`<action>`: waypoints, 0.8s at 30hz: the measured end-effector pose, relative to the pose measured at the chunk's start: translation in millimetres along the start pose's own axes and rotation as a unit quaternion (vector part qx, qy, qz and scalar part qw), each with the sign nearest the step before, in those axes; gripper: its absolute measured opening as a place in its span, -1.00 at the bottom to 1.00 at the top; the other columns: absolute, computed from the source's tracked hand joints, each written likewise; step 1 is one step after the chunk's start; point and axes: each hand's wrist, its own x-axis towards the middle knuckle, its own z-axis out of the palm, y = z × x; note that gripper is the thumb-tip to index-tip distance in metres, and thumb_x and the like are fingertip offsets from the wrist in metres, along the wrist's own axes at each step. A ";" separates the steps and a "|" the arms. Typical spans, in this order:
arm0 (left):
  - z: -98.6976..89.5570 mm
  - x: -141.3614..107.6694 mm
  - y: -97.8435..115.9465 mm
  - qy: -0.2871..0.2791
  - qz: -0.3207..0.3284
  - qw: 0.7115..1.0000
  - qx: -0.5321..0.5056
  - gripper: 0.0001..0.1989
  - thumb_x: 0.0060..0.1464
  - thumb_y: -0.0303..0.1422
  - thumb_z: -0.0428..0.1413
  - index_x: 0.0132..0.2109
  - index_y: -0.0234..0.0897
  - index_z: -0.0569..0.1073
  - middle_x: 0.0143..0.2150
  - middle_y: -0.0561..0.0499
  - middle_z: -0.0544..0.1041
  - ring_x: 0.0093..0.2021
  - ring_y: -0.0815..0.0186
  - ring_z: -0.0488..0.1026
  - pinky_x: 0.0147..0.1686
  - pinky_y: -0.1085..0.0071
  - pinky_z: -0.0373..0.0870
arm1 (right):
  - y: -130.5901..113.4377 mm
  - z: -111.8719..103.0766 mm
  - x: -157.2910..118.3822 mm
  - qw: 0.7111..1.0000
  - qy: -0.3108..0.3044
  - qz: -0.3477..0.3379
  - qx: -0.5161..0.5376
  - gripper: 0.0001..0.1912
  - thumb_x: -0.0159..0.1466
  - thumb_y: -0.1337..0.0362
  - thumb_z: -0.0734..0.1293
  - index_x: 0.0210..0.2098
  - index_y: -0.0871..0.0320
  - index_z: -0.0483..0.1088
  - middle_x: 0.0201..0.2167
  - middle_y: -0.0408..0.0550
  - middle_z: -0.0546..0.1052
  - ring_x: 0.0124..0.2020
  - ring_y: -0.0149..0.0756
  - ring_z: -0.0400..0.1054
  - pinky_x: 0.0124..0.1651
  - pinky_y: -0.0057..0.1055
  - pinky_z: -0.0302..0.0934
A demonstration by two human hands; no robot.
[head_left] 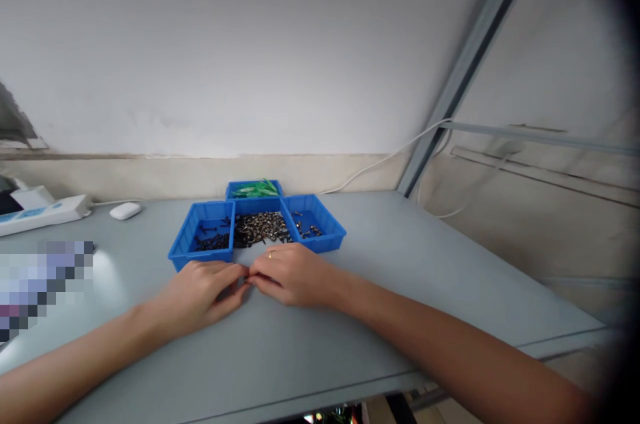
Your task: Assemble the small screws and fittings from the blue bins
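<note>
Head view: tiny dark piece [247, 280], mostly hidden

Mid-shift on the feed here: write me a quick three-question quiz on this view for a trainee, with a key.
1. True or false: the right hand wears a ring.
2. Pick one: the green items lie in which blue tray? A, the left; B, the rear; C, the right.
3. Short answer: where do the left hand and the right hand meet?

Key
1. True.
2. B, the rear tray.
3. Just in front of the blue trays, over the grey table; the small item between them is too small to identify.
</note>
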 end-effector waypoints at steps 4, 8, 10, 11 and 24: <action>-0.4 -0.2 0.3 0.007 0.004 1.000 -0.001 -0.72 0.25 -0.32 -0.11 -0.42 -0.27 0.29 -0.53 0.09 0.38 -0.55 0.39 0.35 -0.54 0.47 0.18 | 0.1 -1.1 -0.5 1.000 -0.001 0.009 0.008 -0.81 0.33 0.28 0.17 -0.33 0.19 0.35 -0.46 -0.10 0.46 -0.39 -0.35 0.30 -0.31 -0.43 0.13; -2.7 -0.3 1.7 0.004 0.002 1.000 0.005 -0.74 0.25 -0.32 -0.11 -0.41 -0.27 0.29 -0.53 0.09 0.38 -0.55 0.40 0.34 -0.53 0.48 0.18 | 1.1 0.3 -0.9 1.000 0.007 0.011 0.013 -0.83 0.32 0.28 0.18 -0.32 0.19 0.35 -0.45 -0.10 0.47 -0.38 -0.35 0.32 -0.31 -0.43 0.13; -3.6 -0.5 2.5 0.002 0.000 1.000 0.010 -0.74 0.25 -0.33 -0.11 -0.40 -0.27 0.30 -0.52 0.09 0.38 -0.54 0.40 0.35 -0.53 0.48 0.18 | 1.6 0.7 -0.8 1.000 0.009 0.011 0.017 -0.84 0.32 0.28 0.18 -0.31 0.19 0.35 -0.44 -0.10 0.48 -0.37 -0.35 0.33 -0.30 -0.43 0.13; -3.8 -0.5 2.8 0.002 0.000 1.000 0.012 -0.75 0.25 -0.33 -0.11 -0.40 -0.27 0.30 -0.52 0.10 0.39 -0.54 0.40 0.35 -0.52 0.47 0.18 | 1.7 0.5 -0.7 1.000 0.008 0.012 0.019 -0.84 0.32 0.28 0.18 -0.32 0.19 0.35 -0.44 -0.10 0.48 -0.37 -0.35 0.33 -0.30 -0.43 0.13; -1.6 0.3 -0.2 -0.005 -0.016 1.000 0.015 -0.73 0.25 -0.29 -0.13 -0.34 -0.28 0.37 -0.50 0.07 0.42 -0.51 0.39 0.40 -0.51 0.50 0.26 | 1.9 -4.5 1.8 0.999 -0.038 0.020 -0.009 -0.83 0.32 0.28 0.18 -0.33 0.20 0.35 -0.46 -0.10 0.46 -0.39 -0.35 0.30 -0.35 -0.43 0.12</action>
